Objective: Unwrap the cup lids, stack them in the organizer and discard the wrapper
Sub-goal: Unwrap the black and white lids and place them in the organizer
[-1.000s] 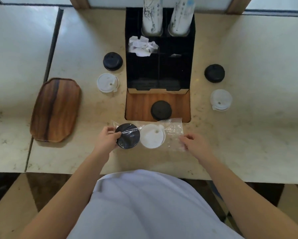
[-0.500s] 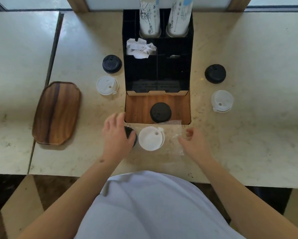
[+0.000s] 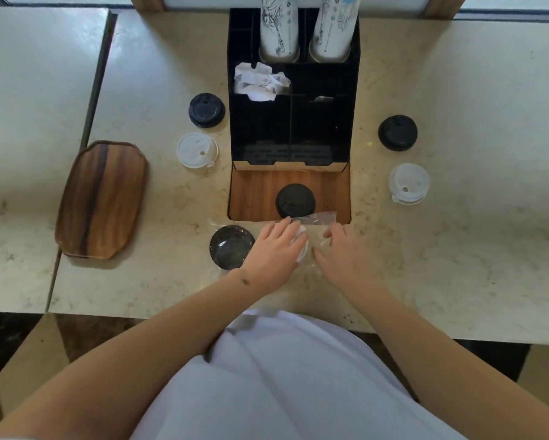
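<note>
A clear plastic wrapper (image 3: 317, 217) lies on the counter in front of the organizer. It holds a black lid (image 3: 232, 247) at its left end and a white lid (image 3: 302, 250) to the right. My left hand (image 3: 271, 252) lies over the white lid and grips it through the plastic, hiding most of it. My right hand (image 3: 346, 254) has its fingers curled on the wrapper's right end. The black organizer (image 3: 294, 128) stands behind, and another black lid (image 3: 295, 200) rests on its wooden base (image 3: 254, 192).
Loose lids lie left of the organizer, black (image 3: 206, 110) and white (image 3: 197, 150), and right of it, black (image 3: 397, 132) and clear (image 3: 408, 183). A wooden tray (image 3: 101, 200) sits far left. Crumpled paper (image 3: 260, 81) and two cup stacks (image 3: 279, 27) fill the organizer's rear slots.
My left hand has slid right, off the black lid and onto the white lid. The black lid now shows. My right hand has moved in closer on the wrapper.
</note>
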{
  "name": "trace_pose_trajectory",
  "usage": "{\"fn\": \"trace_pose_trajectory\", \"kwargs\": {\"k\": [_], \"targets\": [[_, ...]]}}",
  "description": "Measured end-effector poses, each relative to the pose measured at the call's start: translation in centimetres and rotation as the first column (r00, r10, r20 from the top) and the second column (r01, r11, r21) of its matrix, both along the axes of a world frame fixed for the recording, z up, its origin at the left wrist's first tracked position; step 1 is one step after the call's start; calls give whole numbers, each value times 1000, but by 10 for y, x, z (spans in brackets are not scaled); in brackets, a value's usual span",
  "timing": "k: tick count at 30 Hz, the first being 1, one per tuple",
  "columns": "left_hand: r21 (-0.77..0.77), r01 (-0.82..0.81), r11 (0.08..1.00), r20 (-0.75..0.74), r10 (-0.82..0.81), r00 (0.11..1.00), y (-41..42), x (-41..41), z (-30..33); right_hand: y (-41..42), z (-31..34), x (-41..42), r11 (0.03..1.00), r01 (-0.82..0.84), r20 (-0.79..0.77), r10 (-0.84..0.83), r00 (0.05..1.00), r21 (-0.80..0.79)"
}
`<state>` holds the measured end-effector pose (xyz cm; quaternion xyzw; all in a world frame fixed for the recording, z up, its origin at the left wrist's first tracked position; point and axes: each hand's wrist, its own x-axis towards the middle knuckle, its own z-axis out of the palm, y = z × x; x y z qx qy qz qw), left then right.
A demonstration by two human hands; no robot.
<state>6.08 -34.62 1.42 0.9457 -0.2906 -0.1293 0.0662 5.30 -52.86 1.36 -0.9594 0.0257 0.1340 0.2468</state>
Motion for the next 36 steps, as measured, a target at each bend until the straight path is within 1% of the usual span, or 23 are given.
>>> {"fn": "trace_pose_trajectory", "kwargs": {"k": [3, 6, 8, 12, 17, 24, 26, 29, 32, 36], "targets": [[-17, -34, 999, -25, 33, 999, 2, -1, -3, 0, -7, -2, 999, 49, -164, -49, 985, -4], [-42, -40, 998, -44, 39, 998, 3, -1, -1, -1, -14, 0, 995, 86, -156, -94, 983, -59], [-51, -40, 998, -53, 37, 998, 4, 0, 0, -2, -17, 2, 994, 104, -155, -109, 982, -44], [-78, -53, 996, -72, 47, 996, 5, 0, 2, -1, -18, 6, 996, 84, -200, -90, 976, -40], [-111, -79, 991, -88, 70, 994, 5, 0, 2, 0, -18, 7, 992, 109, -171, -117, 978, -56], [-151, -98, 984, -91, 85, 992, 6, -2, 1, -3, -18, 4, 986, 165, -165, -166, 972, -15], [-176, -117, 977, -105, 99, 989, 6, -2, 2, -4, -18, 0, 991, 123, -135, -128, 982, -47], [-204, -135, 970, -127, 110, 986, 6, -3, 3, -10, -21, -17, 994, 12, -109, -24, 994, -108], [-206, -136, 969, -126, 111, 986, 6, -2, 2, -20, -25, -35, 995, 40, -141, -52, 989, -91], [-209, -148, 967, -135, 122, 983, 7, -3, 0, -31, -30, -45, 996, 59, -99, -65, 993, -61]]}}
